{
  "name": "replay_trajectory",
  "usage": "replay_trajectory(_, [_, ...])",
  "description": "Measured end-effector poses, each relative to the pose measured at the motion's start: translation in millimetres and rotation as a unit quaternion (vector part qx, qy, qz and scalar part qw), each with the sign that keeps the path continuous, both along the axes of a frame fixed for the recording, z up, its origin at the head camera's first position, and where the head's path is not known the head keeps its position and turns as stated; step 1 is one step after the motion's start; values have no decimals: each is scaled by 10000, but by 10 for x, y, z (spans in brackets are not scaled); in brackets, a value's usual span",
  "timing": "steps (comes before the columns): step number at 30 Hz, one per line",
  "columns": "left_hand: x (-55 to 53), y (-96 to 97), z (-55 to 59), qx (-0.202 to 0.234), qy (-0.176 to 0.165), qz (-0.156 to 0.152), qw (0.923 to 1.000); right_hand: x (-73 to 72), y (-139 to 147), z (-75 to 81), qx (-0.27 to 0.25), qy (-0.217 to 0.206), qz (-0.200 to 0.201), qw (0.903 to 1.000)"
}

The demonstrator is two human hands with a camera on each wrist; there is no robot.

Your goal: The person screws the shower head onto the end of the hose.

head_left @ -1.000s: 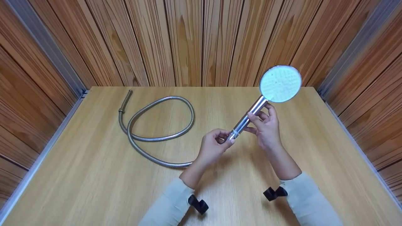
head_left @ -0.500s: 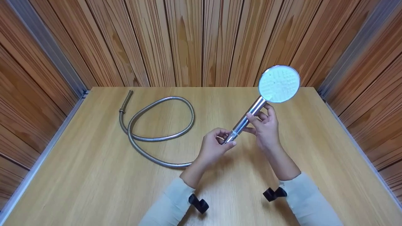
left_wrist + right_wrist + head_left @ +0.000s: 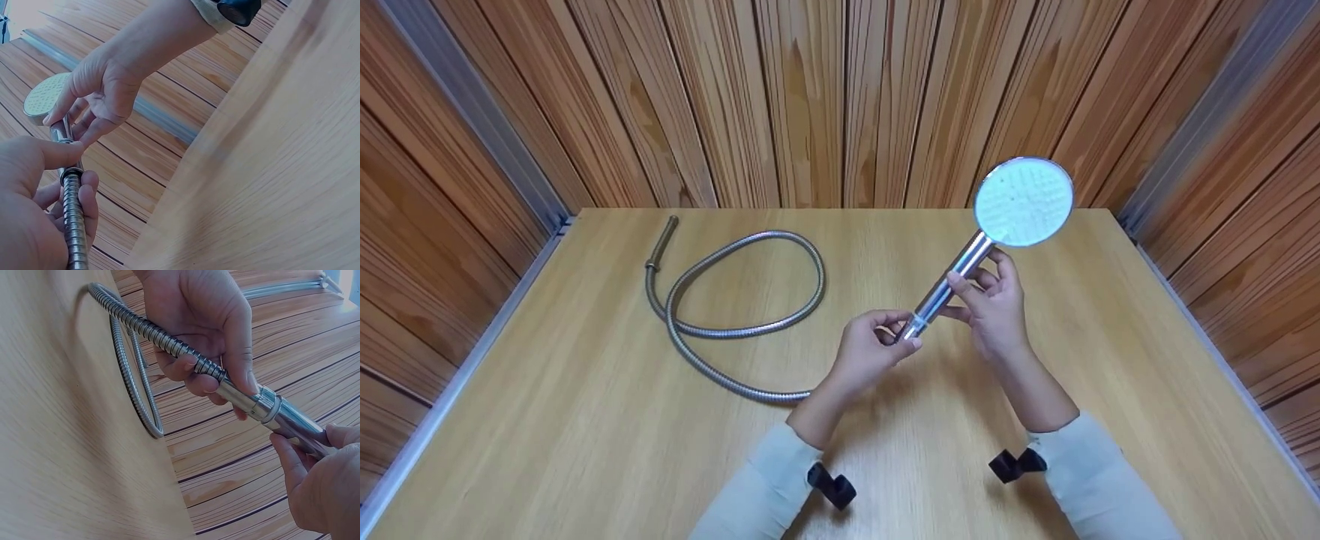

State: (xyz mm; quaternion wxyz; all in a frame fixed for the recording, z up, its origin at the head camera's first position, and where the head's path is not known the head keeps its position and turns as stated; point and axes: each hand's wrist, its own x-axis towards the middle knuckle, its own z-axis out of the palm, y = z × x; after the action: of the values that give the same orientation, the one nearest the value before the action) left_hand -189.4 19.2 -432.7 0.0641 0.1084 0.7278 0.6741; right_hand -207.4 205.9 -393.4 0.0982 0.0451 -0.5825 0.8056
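Flexible ribbed silver-metal hose [image 3: 727, 332]: looped on the pale wood surface [image 3: 585, 420]; I expect springiness.
Round white-faced chrome shower head [image 3: 1024, 201]: raised, tilted; I judge it rigid, light, slippery; grip the smooth tubular handle [image 3: 936, 298].
Right hand [image 3: 997, 311]: fingers curled round the handle.
Left hand [image 3: 866, 345]: thumb and fingers pinching the hose's smooth metal end fitting [image 3: 239, 394].

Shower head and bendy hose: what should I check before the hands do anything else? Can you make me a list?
1. Right hand holds the shower head by its handle: ok.
2. Left hand grips the end fitting of the hose: ok.
3. Fitting and handle line up straight: ok in the right wrist view.
4. Joint screwed tight: cannot tell.
5. Far end fastened to something: not ok, it lies loose on the table.
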Motion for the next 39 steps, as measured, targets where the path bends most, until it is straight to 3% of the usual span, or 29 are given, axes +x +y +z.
replay_trajectory(4, [10, -20, 19, -134, -11, -155, 9998, -4, -2, 4, -15, 114, 9, 9999])
replay_trajectory(10, [10, -31, 18, 488, -86, -401, 9980, -11, -5, -12, -135, 115, -68, 9998])
replay_trajectory(18, [17, -11, 2, 442, 32, -101, 9990, -13, -9, -21, -181, -24, -95, 9998])
replay_trajectory(25, [14, 9, 22, 104, -69, 140, 9998, -15, -13, -14, -219, -7, -62, 9997])
replay_trajectory(28, [6, -6, 31, 81, -96, 30, 9999, -32, -6, -10, -163, 19, -40, 9999])
replay_trajectory(34, [-27, -38, 63, 563, -214, -374, 9975, -60, 24, -1, -108, -52, -93, 9999])
replay_trajectory(39, [-29, -36, 51, 651, -38, -364, 9972, -58, 3, -12, -243, 30, -117, 9996])
